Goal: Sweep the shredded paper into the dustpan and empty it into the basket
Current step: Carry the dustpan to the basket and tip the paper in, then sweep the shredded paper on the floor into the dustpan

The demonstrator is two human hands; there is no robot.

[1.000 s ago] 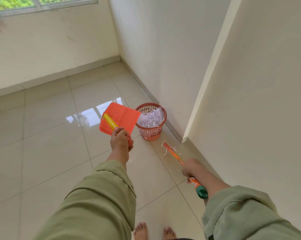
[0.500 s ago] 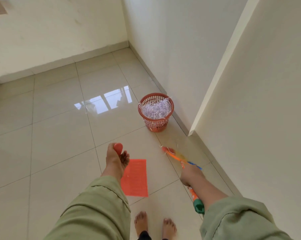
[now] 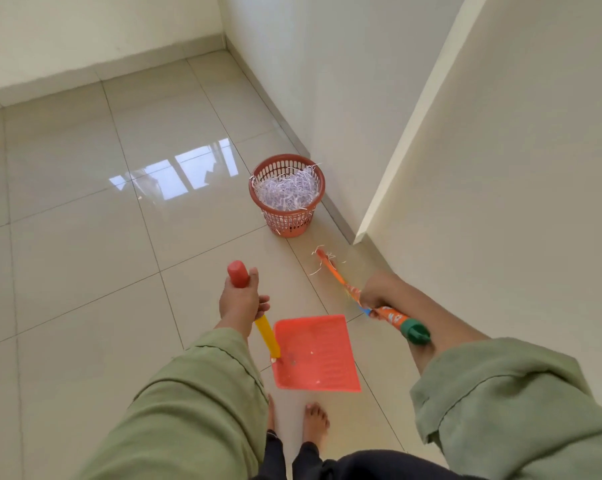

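Since a moment ago the dustpan (image 3: 315, 355) has swung from hanging edge-on below the left hand (image 3: 241, 299) to lying with its open face up, low over the floor (image 3: 84, 254) just ahead of the bare feet (image 3: 315, 422). That left hand is wrapped round the dustpan's yellow handle (image 3: 267, 336), with the red cap at the handle's end poking out above the fist. A few pale scraps lie in the pan. The right hand (image 3: 374, 295) is curled round the orange broom handle (image 3: 394, 318), whose green end sticks out behind the wrist. Ahead of the right hand, the broom (image 3: 330, 268) reaches the floor near the wall, with a few paper strips (image 3: 318, 270) clinging round its tip. Beyond both hands stands the basket (image 3: 287, 216), against the wall's foot, filled with shredded paper (image 3: 287, 190). Green sleeves (image 3: 188, 410) cover both forearms.
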